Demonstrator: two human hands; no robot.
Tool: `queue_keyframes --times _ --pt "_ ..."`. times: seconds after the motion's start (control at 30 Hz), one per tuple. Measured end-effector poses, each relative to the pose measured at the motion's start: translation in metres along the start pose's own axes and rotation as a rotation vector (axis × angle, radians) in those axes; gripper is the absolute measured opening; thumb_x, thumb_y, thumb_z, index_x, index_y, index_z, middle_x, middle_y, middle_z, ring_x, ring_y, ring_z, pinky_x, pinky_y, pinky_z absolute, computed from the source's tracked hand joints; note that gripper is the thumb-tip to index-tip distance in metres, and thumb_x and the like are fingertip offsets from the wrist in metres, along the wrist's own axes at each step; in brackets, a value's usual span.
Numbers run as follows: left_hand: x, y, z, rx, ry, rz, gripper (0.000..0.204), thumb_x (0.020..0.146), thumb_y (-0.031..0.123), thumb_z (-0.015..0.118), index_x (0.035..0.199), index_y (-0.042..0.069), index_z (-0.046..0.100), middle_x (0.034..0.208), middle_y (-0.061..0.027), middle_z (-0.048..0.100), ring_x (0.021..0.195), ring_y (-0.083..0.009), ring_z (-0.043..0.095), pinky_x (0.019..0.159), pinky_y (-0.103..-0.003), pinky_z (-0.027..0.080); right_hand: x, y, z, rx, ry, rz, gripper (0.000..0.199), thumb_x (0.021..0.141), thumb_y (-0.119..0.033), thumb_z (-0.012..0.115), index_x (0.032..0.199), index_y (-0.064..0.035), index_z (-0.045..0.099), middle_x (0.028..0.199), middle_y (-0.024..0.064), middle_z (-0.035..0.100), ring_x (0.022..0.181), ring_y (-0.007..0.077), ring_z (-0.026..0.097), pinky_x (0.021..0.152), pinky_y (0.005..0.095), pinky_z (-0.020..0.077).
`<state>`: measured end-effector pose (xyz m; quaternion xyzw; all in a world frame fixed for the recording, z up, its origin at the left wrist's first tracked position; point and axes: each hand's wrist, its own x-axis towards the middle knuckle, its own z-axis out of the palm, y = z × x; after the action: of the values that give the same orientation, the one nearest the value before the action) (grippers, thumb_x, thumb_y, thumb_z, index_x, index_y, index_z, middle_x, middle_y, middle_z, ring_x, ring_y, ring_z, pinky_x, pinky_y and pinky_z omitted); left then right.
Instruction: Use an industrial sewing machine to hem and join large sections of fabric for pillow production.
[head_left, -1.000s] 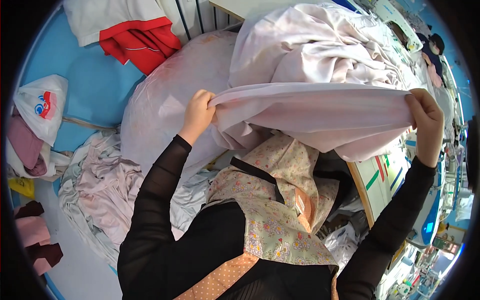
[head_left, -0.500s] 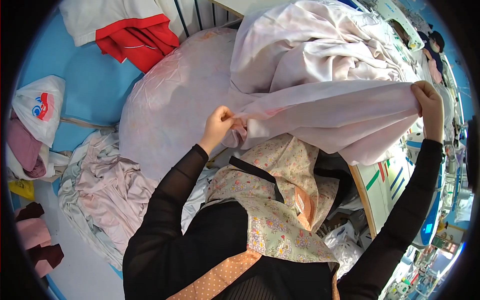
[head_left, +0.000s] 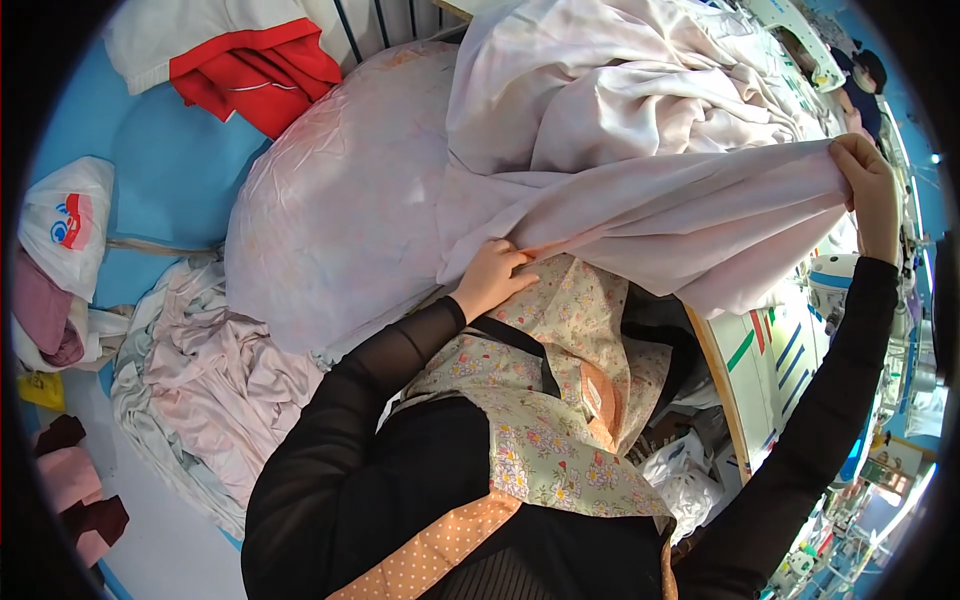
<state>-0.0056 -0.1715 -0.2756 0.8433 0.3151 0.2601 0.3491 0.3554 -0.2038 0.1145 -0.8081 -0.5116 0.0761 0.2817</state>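
Note:
A long pale pink-lilac fabric piece (head_left: 690,200) stretches across in front of me. My right hand (head_left: 866,180), raised at the right, pinches its far end, and the cloth hangs in folds below that grip. Closer to my body, my left hand (head_left: 494,276) has its fingers closed on the lower edge of the same fabric, just above my floral apron (head_left: 540,310). Its fingertips are partly tucked into the cloth. Behind the stretched length rises a large heap of similar pale fabric (head_left: 620,80).
A sewing table (head_left: 760,350) with coloured stripes stands at the right, a white sewing machine (head_left: 800,40) farther back. On the left are crumpled pale cloth (head_left: 220,370), a white plastic bag (head_left: 70,225) and a red-and-white garment (head_left: 255,75). Another person (head_left: 862,90) is at the far right.
My left hand has moved right and slightly down along the fabric edge. My right hand has risen a little, still gripping the end, and the cloth between them has lifted at the right.

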Motion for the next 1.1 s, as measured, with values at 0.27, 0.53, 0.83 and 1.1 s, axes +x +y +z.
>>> queue_keyframes --times 0.27,0.53,0.83,1.1 --pt "-0.018 -0.060 -0.148 -0.287 0.056 -0.232 0.026 0.100 0.019 0.043 0.108 0.001 0.059 0.104 -0.0161 0.062 0.095 -0.0314 0.057 0.085 -0.041 0.045 -0.043 0.002 0.016 -0.024 -0.120 -0.155 0.010 0.090 -0.012 0.059 0.088 -0.0081 0.068 0.068 -0.0090 0.054 0.056 -0.0005 0.045 0.049 0.0170 0.0335" --pt "-0.167 -0.007 -0.514 0.547 0.597 -0.225 0.020 0.100 0.016 0.046 0.102 -0.001 0.057 0.100 -0.0115 0.059 0.093 -0.0246 0.056 0.088 -0.029 0.042 -0.112 -0.078 0.118 0.067 -0.489 -0.687 0.013 0.080 -0.003 0.067 0.093 -0.0006 0.066 0.076 0.0113 0.063 0.067 0.0267 0.061 0.061 0.0338 0.0472" --pt "-0.216 0.042 -0.484 0.738 0.299 -0.184 0.010 0.095 0.002 0.048 0.087 -0.001 0.043 0.092 -0.0127 0.050 0.082 -0.0253 0.050 0.079 -0.027 0.040 -0.147 -0.074 0.163 -0.021 -0.425 -0.704 0.012 0.080 -0.004 0.065 0.092 -0.0028 0.065 0.078 0.0131 0.064 0.071 0.0339 0.061 0.064 0.0392 0.0486" --pt "-0.237 0.010 -0.453 0.737 0.380 -0.164 0.006 0.091 0.002 0.053 0.089 -0.002 0.050 0.093 -0.0159 0.056 0.085 -0.0318 0.055 0.079 -0.035 0.045 -0.155 -0.085 0.176 -0.254 -0.408 -0.899 0.007 0.077 -0.007 0.066 0.084 -0.0049 0.064 0.079 0.0111 0.064 0.075 0.0330 0.062 0.066 0.0403 0.0493"
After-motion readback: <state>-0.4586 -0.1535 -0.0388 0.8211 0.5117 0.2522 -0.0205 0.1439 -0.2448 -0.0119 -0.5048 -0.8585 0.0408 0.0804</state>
